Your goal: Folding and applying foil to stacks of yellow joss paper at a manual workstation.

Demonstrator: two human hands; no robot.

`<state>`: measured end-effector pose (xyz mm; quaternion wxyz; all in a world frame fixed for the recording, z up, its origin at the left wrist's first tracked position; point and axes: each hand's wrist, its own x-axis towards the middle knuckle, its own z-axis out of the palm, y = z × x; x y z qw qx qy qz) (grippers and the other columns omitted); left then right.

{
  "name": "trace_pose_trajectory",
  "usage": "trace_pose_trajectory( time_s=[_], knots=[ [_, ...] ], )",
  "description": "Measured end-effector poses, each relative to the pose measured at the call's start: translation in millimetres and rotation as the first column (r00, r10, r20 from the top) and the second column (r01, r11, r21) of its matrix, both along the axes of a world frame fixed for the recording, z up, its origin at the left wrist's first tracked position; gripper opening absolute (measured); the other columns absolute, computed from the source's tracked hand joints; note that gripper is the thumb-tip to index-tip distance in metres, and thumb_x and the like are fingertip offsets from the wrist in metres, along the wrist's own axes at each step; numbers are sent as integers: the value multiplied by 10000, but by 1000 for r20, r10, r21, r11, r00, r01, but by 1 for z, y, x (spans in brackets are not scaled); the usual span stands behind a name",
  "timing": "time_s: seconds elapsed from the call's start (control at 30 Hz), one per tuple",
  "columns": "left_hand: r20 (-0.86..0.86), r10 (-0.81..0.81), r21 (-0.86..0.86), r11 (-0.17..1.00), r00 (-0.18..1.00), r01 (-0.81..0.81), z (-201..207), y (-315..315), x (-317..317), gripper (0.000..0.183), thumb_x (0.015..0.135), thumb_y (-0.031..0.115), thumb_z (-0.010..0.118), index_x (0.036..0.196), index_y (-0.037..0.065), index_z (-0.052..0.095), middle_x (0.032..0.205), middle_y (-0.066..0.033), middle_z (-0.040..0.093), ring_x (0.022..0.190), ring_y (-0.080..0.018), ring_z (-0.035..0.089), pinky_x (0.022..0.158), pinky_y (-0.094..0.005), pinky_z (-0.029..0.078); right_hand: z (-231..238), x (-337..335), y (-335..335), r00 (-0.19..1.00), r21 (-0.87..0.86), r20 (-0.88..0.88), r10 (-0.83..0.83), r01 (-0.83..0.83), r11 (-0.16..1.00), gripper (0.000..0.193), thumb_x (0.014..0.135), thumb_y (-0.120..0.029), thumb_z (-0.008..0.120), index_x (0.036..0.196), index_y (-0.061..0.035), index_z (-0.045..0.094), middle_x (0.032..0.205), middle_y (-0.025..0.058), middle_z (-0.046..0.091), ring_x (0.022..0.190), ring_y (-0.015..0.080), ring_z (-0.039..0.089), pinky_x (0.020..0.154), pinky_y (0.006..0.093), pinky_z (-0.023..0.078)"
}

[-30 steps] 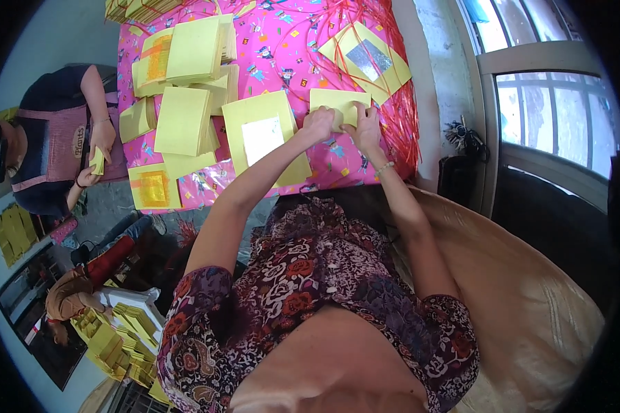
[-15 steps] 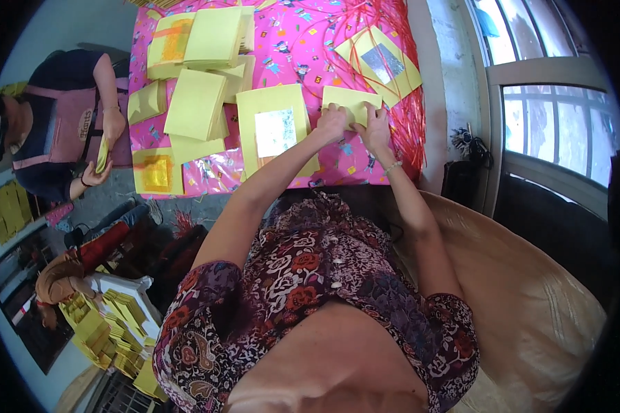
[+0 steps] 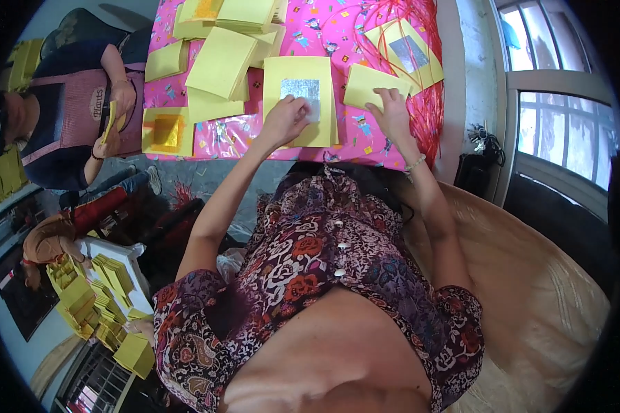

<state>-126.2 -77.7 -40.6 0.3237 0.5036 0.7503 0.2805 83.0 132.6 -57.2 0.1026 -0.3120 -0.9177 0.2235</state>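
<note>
The left hand (image 3: 287, 121) is resting over the silver-square stack (image 3: 275, 74), fingers curled and thumb drawn near them; whether it is gripping any sheet cannot be told. That stack is lying by the near edge of the pink-covered surface (image 3: 210, 138), right of the middle of that edge, its silver square (image 3: 300, 87) facing up and partly covered by the hand.

The right hand (image 3: 393, 115) is standing part open, thumb and forefinger apart, its fingertips touching the folded yellow piece (image 3: 365, 82). This piece is lying flat and slightly turned, toward the surface's near right corner, just beside the stack.

A second silver-square sheet (image 3: 427, 70) is lying farther up along the right edge, with red strings (image 3: 428, 131) crossing it and gathering along that edge. Yellow piles (image 3: 222, 65) are occupying the left half; an orange-square sheet (image 3: 152, 122) is lying at the near left corner. Beyond the left edge, a co-worker (image 3: 52, 131) is holding a yellow strip (image 3: 110, 120).
</note>
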Motion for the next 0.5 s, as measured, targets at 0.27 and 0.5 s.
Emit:
trace_pose_trajectory(
  time_s=[0.27,0.5],
  knots=[
    [-257,-73,77,992,964,96,11,-47,21,481,655,177,814,1048,81,555,982,-119,538,911,-326,541,800,-423,481,31,-25,-75,857,-75,-33,513,-514,854,527,666,-317,806,1080,-83,578,1033,88,548,1022,284,545,827,407,476],
    [-314,-119,89,984,942,153,-1,-47,14,430,665,181,798,1030,90,592,956,-72,577,904,-284,561,775,-389,487,20,-30,-85,815,52,21,579,-579,814,410,680,-275,785,984,-85,587,974,68,541,930,254,554,763,387,486]
  ],
)
